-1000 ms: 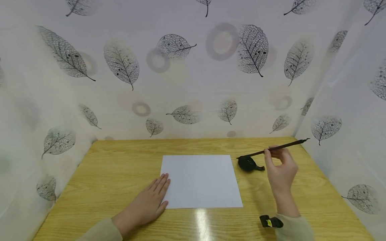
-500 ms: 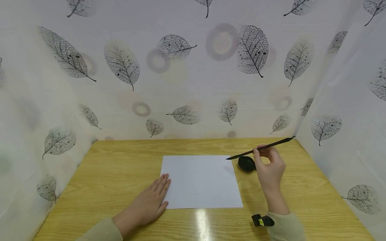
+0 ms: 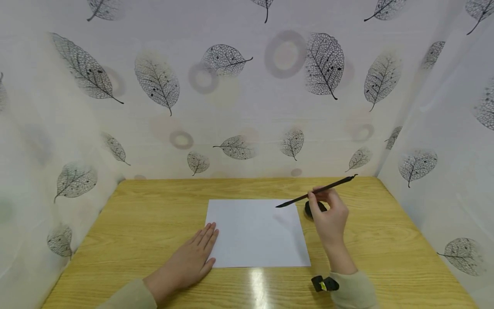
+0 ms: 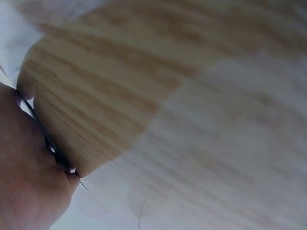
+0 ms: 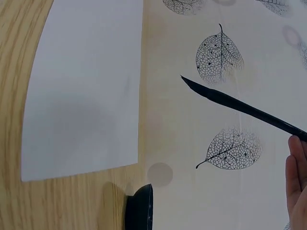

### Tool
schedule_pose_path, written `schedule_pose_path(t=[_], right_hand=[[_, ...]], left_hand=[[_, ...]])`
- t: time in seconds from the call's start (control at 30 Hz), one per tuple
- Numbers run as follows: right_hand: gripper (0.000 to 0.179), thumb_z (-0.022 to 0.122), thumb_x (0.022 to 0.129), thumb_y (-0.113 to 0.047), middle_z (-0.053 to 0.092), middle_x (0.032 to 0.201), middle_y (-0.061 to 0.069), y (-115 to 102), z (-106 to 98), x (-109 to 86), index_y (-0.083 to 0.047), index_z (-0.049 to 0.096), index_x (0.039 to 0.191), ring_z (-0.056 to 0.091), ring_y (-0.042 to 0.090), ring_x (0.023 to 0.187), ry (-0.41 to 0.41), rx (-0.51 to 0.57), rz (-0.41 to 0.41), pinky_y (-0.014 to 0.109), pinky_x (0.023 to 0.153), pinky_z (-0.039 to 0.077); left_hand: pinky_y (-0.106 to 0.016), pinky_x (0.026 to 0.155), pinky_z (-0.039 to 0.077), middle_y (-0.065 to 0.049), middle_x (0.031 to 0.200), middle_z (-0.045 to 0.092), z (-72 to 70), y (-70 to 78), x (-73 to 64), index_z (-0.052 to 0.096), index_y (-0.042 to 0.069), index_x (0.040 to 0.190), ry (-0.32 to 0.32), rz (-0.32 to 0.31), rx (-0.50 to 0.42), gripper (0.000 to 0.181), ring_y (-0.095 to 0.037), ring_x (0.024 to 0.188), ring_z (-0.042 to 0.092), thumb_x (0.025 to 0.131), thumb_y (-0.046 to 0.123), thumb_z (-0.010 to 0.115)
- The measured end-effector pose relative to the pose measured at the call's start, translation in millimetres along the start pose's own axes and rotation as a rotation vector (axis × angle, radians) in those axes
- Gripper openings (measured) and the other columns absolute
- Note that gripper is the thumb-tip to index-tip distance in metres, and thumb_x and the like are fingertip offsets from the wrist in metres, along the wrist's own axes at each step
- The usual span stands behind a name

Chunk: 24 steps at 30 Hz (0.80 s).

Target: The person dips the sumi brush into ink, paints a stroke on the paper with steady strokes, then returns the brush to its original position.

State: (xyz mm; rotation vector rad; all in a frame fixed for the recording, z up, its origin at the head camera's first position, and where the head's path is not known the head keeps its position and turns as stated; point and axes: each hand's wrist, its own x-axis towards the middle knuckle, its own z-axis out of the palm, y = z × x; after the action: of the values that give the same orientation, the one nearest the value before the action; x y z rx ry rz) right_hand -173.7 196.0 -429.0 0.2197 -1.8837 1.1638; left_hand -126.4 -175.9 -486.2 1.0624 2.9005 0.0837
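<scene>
A dark calligraphy brush (image 3: 308, 195) is pinched between the thumb and fingers of my right hand (image 3: 332, 212). Its pointed black tip hangs over the upper right part of a blank white sheet of paper (image 3: 254, 236); in the right wrist view the brush (image 5: 230, 101) shows raised above the table. Partly hidden behind the right hand sits a small black ink dish (image 3: 310, 210), just off the sheet's right edge. My left hand (image 3: 189, 259) lies flat with straight fingers, its fingertips on the left edge of the paper.
The wooden table (image 3: 154, 206) carries the sheet and dish. A white curtain (image 3: 247, 103) printed with leaves stands along the back and both sides. A black strap with a yellow mark (image 3: 324, 283) shows at the right wrist.
My right hand has moved left with the brush, carrying its tip from the ink dish to over the paper. The left hand has stayed in place.
</scene>
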Motion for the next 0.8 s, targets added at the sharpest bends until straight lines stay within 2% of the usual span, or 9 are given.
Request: schedule_pose_path(t=[0.27,0.37,0.6,0.8], right_hand=[[0.011,0.077,0.089,0.011,0.077,0.089,0.021,-12,12,-3.2,0.009,0.073,0.100,0.063,-0.015,0.084,-0.037,0.034,-0.008,0.003,0.077,0.052],[0.011,0.077,0.089,0.011,0.077,0.089,0.021,-14,17,-5.3,0.010,0.073,0.100,0.062,-0.015,0.083,-0.042,0.041,-0.012,0.004,0.077,0.052],[0.012,0.077,0.088,0.011,0.077,0.089,0.019,-17,29,-10.3,0.008,0.073,0.099,0.063,-0.013,0.084,-0.047,0.064,-0.012,0.005,0.080,0.052],[0.011,0.077,0.089,0.011,0.076,0.088,0.017,-19,37,-13.3,0.007,0.073,0.099,0.065,-0.008,0.082,-0.068,0.082,-0.010,0.007,0.079,0.054]], left_hand=[[-0.051,0.128,0.037,-0.027,0.171,0.031,15.0,-6.7,2.0,0.035,-0.007,0.162,0.034,0.016,0.040,0.070,-0.040,0.160,0.033,0.110,0.037,0.050],[-0.053,0.127,0.038,-0.028,0.171,0.032,13.7,-6.4,1.4,0.035,-0.007,0.161,0.040,0.019,0.023,0.069,-0.041,0.159,0.034,0.110,0.037,0.050],[-0.053,0.128,0.037,-0.028,0.171,0.029,1.3,-1.4,-0.1,0.034,-0.008,0.162,-0.019,0.001,0.006,0.069,-0.041,0.160,0.033,0.111,0.036,0.048],[-0.054,0.128,0.037,-0.029,0.171,0.030,0.2,-1.1,-0.1,0.034,-0.008,0.161,-0.012,0.007,0.007,0.068,-0.041,0.159,0.033,0.111,0.036,0.048]])
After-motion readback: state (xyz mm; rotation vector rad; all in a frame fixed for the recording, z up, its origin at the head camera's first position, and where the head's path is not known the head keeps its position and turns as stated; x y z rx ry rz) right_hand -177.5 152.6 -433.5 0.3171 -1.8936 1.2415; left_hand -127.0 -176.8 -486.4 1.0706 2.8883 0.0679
